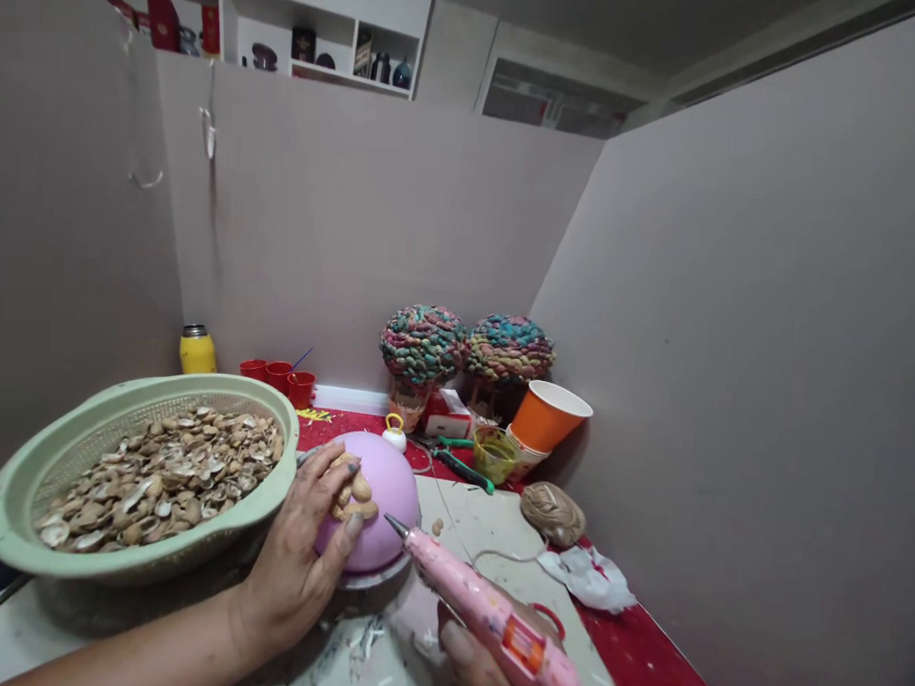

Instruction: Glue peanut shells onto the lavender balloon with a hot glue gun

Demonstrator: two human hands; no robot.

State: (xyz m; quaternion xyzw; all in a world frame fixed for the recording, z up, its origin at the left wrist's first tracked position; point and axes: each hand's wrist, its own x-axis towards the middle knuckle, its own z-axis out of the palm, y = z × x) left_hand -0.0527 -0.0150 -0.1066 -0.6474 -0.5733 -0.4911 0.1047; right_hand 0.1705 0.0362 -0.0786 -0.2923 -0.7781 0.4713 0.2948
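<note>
A smooth purple balloon point(383, 486) sits in a shallow bowl, with several tan peanut shells point(358, 490) on its left upper side. My left hand point(312, 523) curves around those shells, its thumb and fingers closed on a peanut shell against the balloon. In my right hand point(476, 659) is a pink hot glue gun point(493, 614), gripped near the bottom of the view. The metal nozzle points up and left, close to the balloon's right side. Much of my right hand is hidden behind the glue gun.
At left stands a green colander point(16, 523) full of peanut shells. Behind are red cups point(278, 376), a yellow bottle point(197, 352) and two multicoloured balloon-shaped crafts point(423, 344). Green-handled pliers point(464, 469), an orange paper bucket point(543, 423) and a twine ball point(553, 513) lie rightward. Grey partitions enclose the table.
</note>
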